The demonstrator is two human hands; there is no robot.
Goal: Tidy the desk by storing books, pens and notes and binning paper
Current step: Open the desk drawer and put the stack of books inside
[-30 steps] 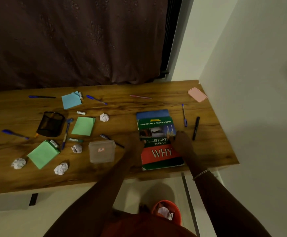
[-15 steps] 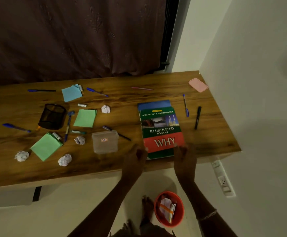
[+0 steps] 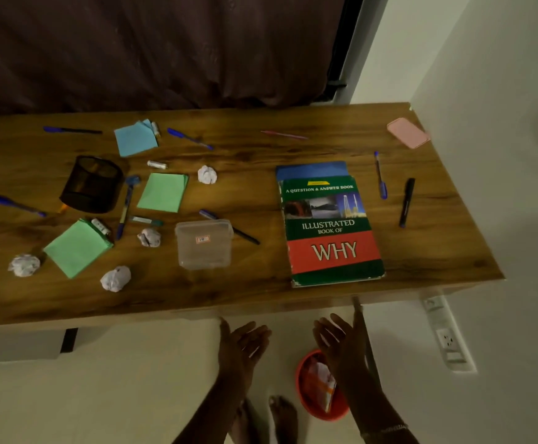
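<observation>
The green Illustrated Book of Why [image 3: 331, 232] lies flat on a blue book [image 3: 311, 169] at the near right of the wooden desk [image 3: 261, 296], its lower edge close to the desk's near edge. Both hands hang just below that edge, apart from the books. The left hand [image 3: 242, 344] and the right hand [image 3: 338, 344] have straight, relaxed fingers and hold nothing. An orange bin [image 3: 303, 395] with paper in it stands on the floor beneath the right hand. Right of the books lie a blue pen [image 3: 380, 176] and a black marker [image 3: 406, 201]. To the left are a clear plastic box [image 3: 204, 243], a black mesh pen holder [image 3: 93, 184], green note pads [image 3: 163, 192], blue notes [image 3: 135, 139] and crumpled paper balls [image 3: 207, 174].
</observation>
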